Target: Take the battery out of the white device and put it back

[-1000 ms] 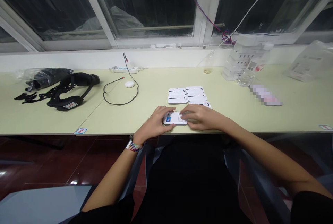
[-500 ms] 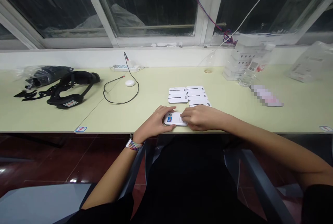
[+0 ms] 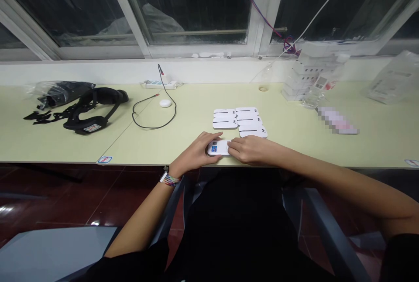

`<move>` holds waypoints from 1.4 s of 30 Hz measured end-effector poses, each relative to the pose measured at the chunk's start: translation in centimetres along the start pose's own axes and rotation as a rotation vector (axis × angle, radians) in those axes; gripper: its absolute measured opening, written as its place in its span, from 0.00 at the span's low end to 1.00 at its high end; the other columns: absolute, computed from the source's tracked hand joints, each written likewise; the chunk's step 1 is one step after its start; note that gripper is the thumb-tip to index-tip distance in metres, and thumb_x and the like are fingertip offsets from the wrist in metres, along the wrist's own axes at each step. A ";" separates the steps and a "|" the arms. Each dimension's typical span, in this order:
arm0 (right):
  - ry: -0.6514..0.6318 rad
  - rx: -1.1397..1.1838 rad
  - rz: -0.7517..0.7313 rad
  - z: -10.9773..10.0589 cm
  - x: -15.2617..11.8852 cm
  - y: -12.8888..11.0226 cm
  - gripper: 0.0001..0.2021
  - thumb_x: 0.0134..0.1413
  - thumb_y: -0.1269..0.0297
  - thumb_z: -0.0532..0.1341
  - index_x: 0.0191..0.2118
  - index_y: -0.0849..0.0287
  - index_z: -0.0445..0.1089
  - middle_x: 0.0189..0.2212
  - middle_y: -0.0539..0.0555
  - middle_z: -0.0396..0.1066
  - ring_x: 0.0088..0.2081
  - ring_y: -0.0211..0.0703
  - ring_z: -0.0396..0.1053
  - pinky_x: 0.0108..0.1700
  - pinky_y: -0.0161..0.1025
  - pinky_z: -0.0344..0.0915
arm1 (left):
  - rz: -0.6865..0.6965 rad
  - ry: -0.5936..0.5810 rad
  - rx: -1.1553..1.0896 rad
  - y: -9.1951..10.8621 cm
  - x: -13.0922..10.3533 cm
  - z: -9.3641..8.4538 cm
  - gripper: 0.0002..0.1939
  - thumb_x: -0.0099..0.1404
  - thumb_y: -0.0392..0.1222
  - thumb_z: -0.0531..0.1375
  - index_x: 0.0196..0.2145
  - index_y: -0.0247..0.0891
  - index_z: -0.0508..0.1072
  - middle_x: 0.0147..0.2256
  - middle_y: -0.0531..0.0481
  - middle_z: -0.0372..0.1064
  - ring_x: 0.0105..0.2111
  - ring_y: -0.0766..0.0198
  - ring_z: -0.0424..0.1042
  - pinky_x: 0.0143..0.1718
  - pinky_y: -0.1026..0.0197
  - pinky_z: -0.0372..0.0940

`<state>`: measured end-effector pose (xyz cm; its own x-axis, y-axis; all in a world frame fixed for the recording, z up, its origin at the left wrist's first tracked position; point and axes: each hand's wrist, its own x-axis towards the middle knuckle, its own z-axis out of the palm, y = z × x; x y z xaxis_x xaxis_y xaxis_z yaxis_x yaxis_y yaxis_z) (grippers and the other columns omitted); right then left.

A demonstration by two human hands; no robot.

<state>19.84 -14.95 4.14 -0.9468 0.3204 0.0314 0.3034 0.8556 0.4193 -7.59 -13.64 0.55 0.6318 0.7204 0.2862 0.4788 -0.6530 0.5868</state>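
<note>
A white, flat, rounded device (image 3: pixel 221 148) with small dark and blue labels lies near the table's front edge. My left hand (image 3: pixel 198 151) grips its left end, with the thumb along the near side and the fingers along the far side. Curled fingers of my right hand (image 3: pixel 247 149) press together on its right end and cover that part. Whatever they may pinch is hidden. Just beyond the hands lie several similar white devices (image 3: pixel 251 131) in two columns, each marked with a black line, most showing a letter too.
At left are a black headset (image 3: pixel 93 125) and a plastic-wrapped bundle (image 3: pixel 63 93). A black cable (image 3: pixel 153 128) curls around a white puck (image 3: pixel 165 103) near a power strip (image 3: pixel 157 84). White boxes (image 3: pixel 296 83), a clear bottle (image 3: pixel 312 98) and a plastic bag (image 3: pixel 393 79) stand at right.
My right hand has shifted slightly nearer the table edge, uncovering more of the closest lined device. My left hand keeps its hold. The whole view has shifted slightly.
</note>
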 end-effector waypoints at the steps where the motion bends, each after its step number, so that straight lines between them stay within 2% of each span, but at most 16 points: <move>1: 0.018 0.003 0.001 0.1 0.0 0.0 0.11 0.74 0.80 0.54 0.46 0.64 0.73 0.36 0.60 0.77 0.36 0.50 0.73 0.30 0.43 0.62 | -0.002 -0.002 0.000 0.0 0.0 0.0 0.38 0.70 0.45 0.70 0.74 0.51 0.64 0.58 0.44 0.74 0.59 0.46 0.70 0.64 0.40 0.69; 4: 0.049 0.037 0.014 0.5 -0.1 0.1 0.12 0.75 0.80 0.53 0.47 0.63 0.72 0.37 0.60 0.77 0.37 0.49 0.73 0.31 0.43 0.62 | -0.008 -0.003 0.003 0.0 0.0 0.0 0.38 0.69 0.45 0.70 0.73 0.51 0.65 0.58 0.44 0.73 0.60 0.46 0.70 0.64 0.40 0.69; 7: 0.074 0.145 0.059 0.9 -0.3 0.1 0.10 0.75 0.76 0.53 0.50 0.62 0.72 0.41 0.62 0.78 0.40 0.51 0.73 0.37 0.45 0.68 | -0.010 0.005 0.004 0.2 0.0 0.0 0.37 0.69 0.43 0.71 0.72 0.52 0.65 0.62 0.44 0.72 0.62 0.45 0.70 0.64 0.41 0.69; 9: 0.120 0.267 0.150 1.2 -0.3 0.0 0.10 0.72 0.71 0.59 0.54 0.62 0.72 0.46 0.64 0.78 0.45 0.55 0.74 0.44 0.49 0.72 | -0.013 0.012 0.002 0.4 0.0 -0.1 0.38 0.68 0.42 0.71 0.72 0.52 0.65 0.63 0.44 0.70 0.63 0.45 0.70 0.64 0.42 0.69; 13: 0.222 0.484 0.360 1.7 -0.2 -0.4 0.19 0.67 0.64 0.66 0.60 0.62 0.72 0.51 0.67 0.77 0.52 0.61 0.74 0.54 0.57 0.73 | 0.014 0.017 0.008 0.7 -0.1 -0.2 0.38 0.69 0.41 0.70 0.72 0.52 0.63 0.65 0.44 0.69 0.65 0.44 0.68 0.67 0.41 0.67; 18: 0.346 0.648 0.413 2.0 -0.2 -0.3 0.16 0.67 0.62 0.68 0.58 0.57 0.75 0.51 0.64 0.78 0.53 0.59 0.74 0.52 0.54 0.75 | 0.018 0.013 -0.025 0.4 -0.1 -0.2 0.37 0.70 0.43 0.70 0.72 0.53 0.63 0.66 0.44 0.67 0.67 0.45 0.67 0.69 0.41 0.66; 21: 0.429 0.554 0.380 2.2 -0.7 0.5 0.09 0.73 0.63 0.62 0.51 0.57 0.78 0.48 0.63 0.81 0.50 0.57 0.76 0.54 0.55 0.73 | -0.004 0.014 -0.064 0.1 -0.1 -0.1 0.40 0.71 0.45 0.70 0.74 0.54 0.60 0.68 0.42 0.64 0.67 0.45 0.68 0.69 0.42 0.67; 23: 0.480 0.456 0.408 2.8 -1.3 1.2 0.12 0.76 0.64 0.58 0.46 0.57 0.80 0.46 0.63 0.82 0.48 0.57 0.77 0.52 0.54 0.73 | -0.021 0.022 -0.088 -0.1 -0.1 0.0 0.43 0.70 0.47 0.71 0.76 0.54 0.57 0.69 0.41 0.62 0.65 0.46 0.70 0.68 0.43 0.68; 26: 0.593 0.421 0.645 3.9 -2.4 2.3 0.16 0.77 0.62 0.55 0.42 0.57 0.80 0.44 0.64 0.81 0.43 0.55 0.77 0.43 0.49 0.72 | -0.043 0.033 -0.097 -0.5 -0.1 0.1 0.48 0.70 0.49 0.72 0.78 0.54 0.53 0.69 0.40 0.62 0.62 0.47 0.72 0.66 0.41 0.69; 28: 0.639 0.479 0.856 4.6 -3.2 2.9 0.17 0.76 0.61 0.54 0.46 0.58 0.81 0.40 0.63 0.79 0.39 0.54 0.76 0.40 0.48 0.71 | -0.050 0.038 -0.097 -0.6 0.0 0.2 0.50 0.70 0.50 0.72 0.79 0.55 0.50 0.68 0.39 0.63 0.61 0.46 0.72 0.65 0.40 0.70; 30: 0.587 0.548 1.035 5.0 -3.8 3.4 0.19 0.73 0.63 0.55 0.57 0.60 0.80 0.36 0.60 0.78 0.36 0.53 0.75 0.39 0.48 0.71 | -0.053 0.038 -0.095 -0.7 0.0 0.2 0.50 0.70 0.52 0.72 0.79 0.55 0.50 0.67 0.39 0.64 0.61 0.46 0.73 0.65 0.40 0.70; 32: 0.445 0.562 1.153 5.2 -4.2 3.6 0.25 0.69 0.64 0.56 0.67 0.61 0.73 0.33 0.57 0.78 0.34 0.53 0.74 0.37 0.46 0.68 | -0.056 0.034 -0.089 -0.6 0.0 0.2 0.48 0.70 0.52 0.72 0.79 0.56 0.52 0.67 0.40 0.65 0.61 0.46 0.73 0.65 0.41 0.70; 34: 0.289 0.526 1.207 5.2 -4.4 3.6 0.28 0.67 0.64 0.57 0.70 0.59 0.71 0.33 0.57 0.79 0.33 0.53 0.74 0.33 0.44 0.65 | -0.066 0.024 -0.086 -0.5 0.0 0.2 0.47 0.71 0.51 0.71 0.78 0.55 0.53 0.67 0.41 0.65 0.62 0.47 0.72 0.66 0.42 0.69; 36: 0.193 0.485 1.221 5.2 -4.4 3.6 0.27 0.67 0.62 0.58 0.69 0.58 0.73 0.33 0.58 0.80 0.33 0.54 0.74 0.32 0.43 0.63 | -0.077 0.013 -0.081 -0.4 -0.1 0.1 0.46 0.71 0.49 0.71 0.78 0.55 0.54 0.67 0.41 0.65 0.64 0.47 0.71 0.68 0.43 0.68; 39: 0.203 0.421 1.223 5.2 -4.3 3.4 0.25 0.68 0.59 0.59 0.66 0.60 0.75 0.32 0.59 0.80 0.34 0.56 0.75 0.34 0.44 0.65 | -0.086 0.008 -0.050 -0.2 -0.2 -0.1 0.44 0.71 0.49 0.71 0.77 0.54 0.57 0.65 0.43 0.68 0.66 0.46 0.69 0.69 0.41 0.66; 42: 0.352 0.385 1.141 5.0 -3.9 2.9 0.19 0.70 0.60 0.59 0.59 0.59 0.78 0.34 0.59 0.81 0.36 0.54 0.76 0.38 0.45 0.67 | -0.077 0.013 -0.009 -0.2 -0.2 -0.4 0.41 0.70 0.49 0.70 0.75 0.52 0.60 0.62 0.43 0.70 0.65 0.44 0.69 0.69 0.39 0.65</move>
<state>24.92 -11.73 0.73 -0.0831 0.8807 0.4663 0.9234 0.2441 -0.2964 -8.03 -13.56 0.65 0.5852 0.7714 0.2499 0.5202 -0.5935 0.6142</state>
